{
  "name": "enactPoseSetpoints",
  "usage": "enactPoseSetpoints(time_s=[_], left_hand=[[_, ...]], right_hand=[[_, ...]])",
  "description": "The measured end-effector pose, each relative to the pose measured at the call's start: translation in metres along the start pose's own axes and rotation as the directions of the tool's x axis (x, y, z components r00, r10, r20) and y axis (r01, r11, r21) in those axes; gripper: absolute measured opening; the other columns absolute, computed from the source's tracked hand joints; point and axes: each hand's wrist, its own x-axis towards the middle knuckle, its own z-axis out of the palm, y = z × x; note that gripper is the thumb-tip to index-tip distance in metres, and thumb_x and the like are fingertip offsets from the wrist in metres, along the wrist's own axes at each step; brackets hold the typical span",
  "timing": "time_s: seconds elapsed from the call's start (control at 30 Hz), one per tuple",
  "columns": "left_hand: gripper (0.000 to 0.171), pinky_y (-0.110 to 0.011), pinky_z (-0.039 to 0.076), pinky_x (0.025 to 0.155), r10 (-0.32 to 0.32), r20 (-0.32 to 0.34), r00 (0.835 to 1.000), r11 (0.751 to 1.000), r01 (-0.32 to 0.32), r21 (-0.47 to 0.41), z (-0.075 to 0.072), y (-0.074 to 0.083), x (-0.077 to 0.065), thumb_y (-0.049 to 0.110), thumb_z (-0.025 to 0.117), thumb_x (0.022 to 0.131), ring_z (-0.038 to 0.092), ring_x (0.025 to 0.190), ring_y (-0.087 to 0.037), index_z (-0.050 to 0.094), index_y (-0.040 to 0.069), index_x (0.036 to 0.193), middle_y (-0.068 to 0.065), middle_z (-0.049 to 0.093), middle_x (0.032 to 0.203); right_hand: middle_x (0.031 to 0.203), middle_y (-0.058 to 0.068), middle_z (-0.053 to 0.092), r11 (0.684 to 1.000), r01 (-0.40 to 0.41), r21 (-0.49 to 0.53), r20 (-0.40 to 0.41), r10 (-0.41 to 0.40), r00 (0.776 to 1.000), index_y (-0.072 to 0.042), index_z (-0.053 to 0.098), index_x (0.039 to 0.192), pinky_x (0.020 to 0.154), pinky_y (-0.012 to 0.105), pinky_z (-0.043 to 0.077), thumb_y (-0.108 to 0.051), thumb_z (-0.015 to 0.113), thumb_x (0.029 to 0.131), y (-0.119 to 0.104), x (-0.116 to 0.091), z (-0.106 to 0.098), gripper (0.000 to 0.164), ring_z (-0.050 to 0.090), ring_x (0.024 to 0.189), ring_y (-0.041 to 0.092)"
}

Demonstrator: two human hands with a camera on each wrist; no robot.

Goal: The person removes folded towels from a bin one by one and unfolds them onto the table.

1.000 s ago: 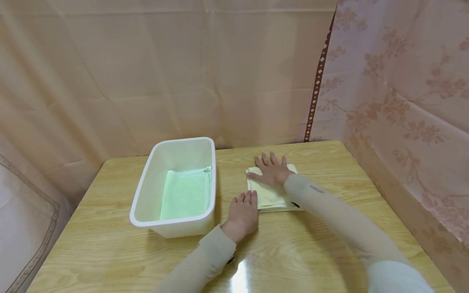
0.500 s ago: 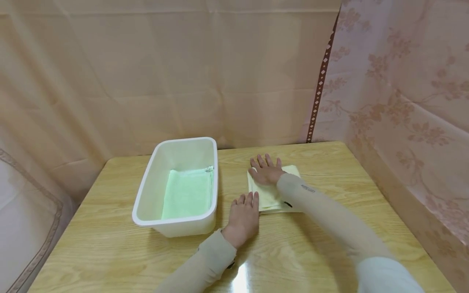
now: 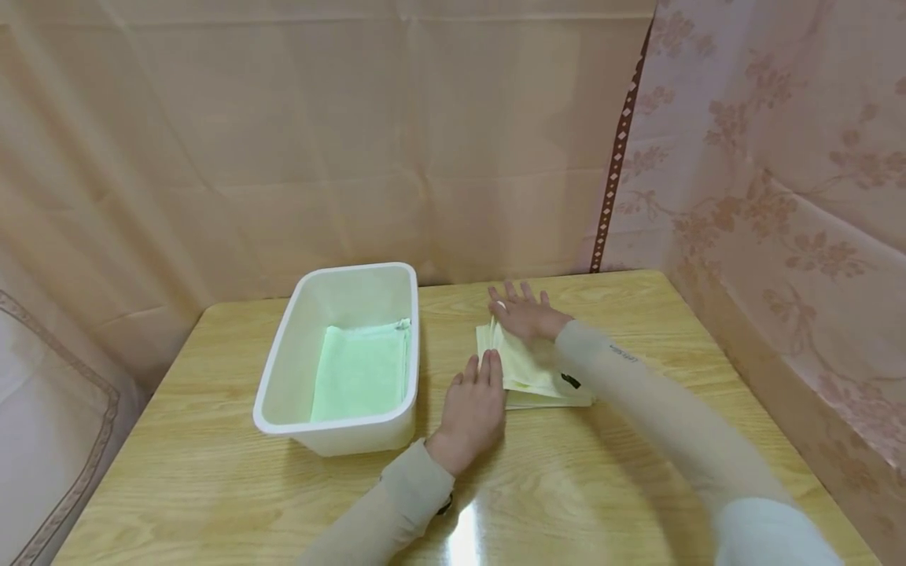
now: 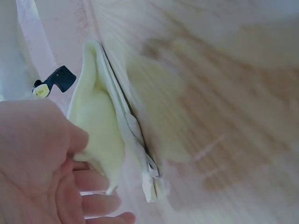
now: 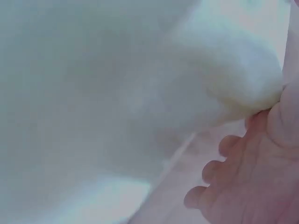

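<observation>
A folded pale yellow towel [image 3: 527,369] lies on the table to the right of the tub, its left edge raised in a fold. My left hand [image 3: 470,413] pinches the near end of that edge; in the left wrist view its thumb [image 4: 77,138] overlaps the towel [image 4: 100,126], the other fingers stretched out behind. At the far end of the edge, my right hand [image 3: 527,314] pinches a corner between thumb and index finger, a bit of cloth poking up there. The right wrist view shows the towel [image 5: 117,102] blurred, running up to the right hand [image 5: 252,172].
A white plastic tub [image 3: 336,431] stands left of the hands, with a folded light green towel [image 3: 361,373] on its floor. The wooden table [image 3: 212,487] ends at curtains [image 3: 340,157] behind. A patterned cloth [image 3: 800,236] hangs along the right.
Both hands lay flatter on the towel earlier. The right hand slid left, then shifted to the far corner. The towel's left edge has come up between the two hands.
</observation>
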Motion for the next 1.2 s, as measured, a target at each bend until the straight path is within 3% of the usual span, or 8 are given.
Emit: enactPoseSetpoints(time_s=[0.17, 0.3, 0.4, 0.53, 0.77, 0.93, 1.1, 1.2], left_hand=[[0.06, -0.041, 0.057, 0.087, 0.054, -0.165, 0.985, 0.998, -0.058, -0.021, 0.001, 0.004, 0.011, 0.029, 0.056, 0.103, 0.056, 0.13, -0.034, 0.042, -0.009, 0.147, -0.018, 0.058, 0.142], [0.059, -0.04, 0.056, 0.092, 0.082, -0.21, 0.974, 0.992, -0.099, -0.072, -0.002, 0.012, 0.024, 0.029, 0.051, 0.106, 0.053, 0.133, -0.035, 0.039, -0.012, 0.148, -0.021, 0.055, 0.143], [0.06, -0.039, 0.052, 0.098, 0.071, -0.152, 0.986, 0.974, -0.101, -0.203, -0.005, 0.024, 0.036, 0.029, 0.042, 0.109, 0.047, 0.138, -0.036, 0.034, -0.014, 0.15, -0.026, 0.048, 0.148], [0.061, -0.039, 0.05, 0.101, 0.056, -0.033, 0.998, 0.93, -0.064, -0.362, -0.004, 0.045, 0.05, 0.031, 0.032, 0.111, 0.039, 0.143, -0.035, 0.027, -0.012, 0.153, -0.026, 0.038, 0.155], [0.062, -0.039, 0.053, 0.097, 0.086, 0.047, 0.995, 0.912, -0.059, -0.406, -0.006, 0.084, 0.072, 0.037, 0.03, 0.11, 0.04, 0.144, -0.027, 0.028, -0.005, 0.157, -0.016, 0.038, 0.159], [0.064, -0.038, 0.05, 0.101, 0.125, 0.119, 0.985, 0.875, -0.053, -0.482, -0.006, 0.111, 0.089, 0.042, 0.024, 0.111, 0.037, 0.145, -0.024, 0.024, 0.0, 0.159, -0.01, 0.035, 0.161], [0.065, -0.035, 0.045, 0.106, 0.144, 0.184, 0.972, 0.852, -0.027, -0.523, 0.0, 0.129, 0.097, 0.046, 0.023, 0.11, 0.038, 0.145, -0.021, 0.023, 0.007, 0.162, -0.005, 0.034, 0.162], [0.064, -0.033, 0.043, 0.108, 0.14, 0.215, 0.967, 0.855, -0.009, -0.518, 0.003, 0.137, 0.099, 0.048, 0.023, 0.11, 0.036, 0.146, -0.019, 0.022, 0.01, 0.162, -0.002, 0.034, 0.162]], right_hand=[[0.166, 0.02, -0.013, 0.998, 0.052, 0.046, -0.024, -0.051, 0.998, -0.015, 0.003, 0.164, 0.11, 0.072, -0.013, -0.062, -0.004, 0.103, 0.016, -0.014, -0.02, 0.077, -0.022, 0.147, 0.048], [0.165, 0.022, -0.014, 0.993, 0.073, 0.088, -0.064, -0.068, 0.996, -0.013, 0.001, 0.163, 0.11, 0.071, -0.014, -0.055, -0.001, 0.106, 0.033, -0.027, -0.036, 0.072, -0.021, 0.146, 0.05], [0.164, 0.024, -0.015, 0.989, 0.089, 0.121, -0.098, -0.077, 0.992, -0.012, 0.0, 0.163, 0.109, 0.072, -0.016, -0.048, 0.002, 0.109, 0.049, -0.038, -0.044, 0.065, -0.022, 0.146, 0.052], [0.164, 0.025, -0.016, 0.985, 0.066, 0.158, -0.104, -0.05, 0.993, -0.011, -0.002, 0.163, 0.108, 0.072, -0.017, -0.047, 0.004, 0.109, 0.075, -0.053, -0.045, 0.065, -0.026, 0.145, 0.049], [0.162, 0.026, -0.017, 0.989, 0.001, 0.146, -0.103, 0.015, 0.995, -0.01, -0.007, 0.162, 0.107, 0.074, -0.015, -0.052, 0.002, 0.108, 0.116, -0.077, -0.045, 0.068, -0.026, 0.142, 0.053], [0.162, 0.029, -0.015, 0.991, -0.042, 0.131, -0.119, 0.058, 0.991, -0.006, -0.004, 0.161, 0.108, 0.074, -0.013, -0.053, 0.006, 0.108, 0.141, -0.096, -0.048, 0.072, -0.023, 0.142, 0.057], [0.161, 0.035, -0.01, 0.991, -0.047, 0.129, -0.146, 0.065, 0.987, 0.001, 0.004, 0.16, 0.11, 0.072, -0.012, -0.051, 0.01, 0.11, 0.158, -0.105, -0.047, 0.073, -0.022, 0.142, 0.057], [0.161, 0.036, -0.008, 0.989, -0.049, 0.141, -0.15, 0.071, 0.986, 0.002, 0.006, 0.16, 0.109, 0.073, -0.01, -0.048, 0.013, 0.111, 0.163, -0.108, -0.044, 0.07, -0.022, 0.143, 0.056]])
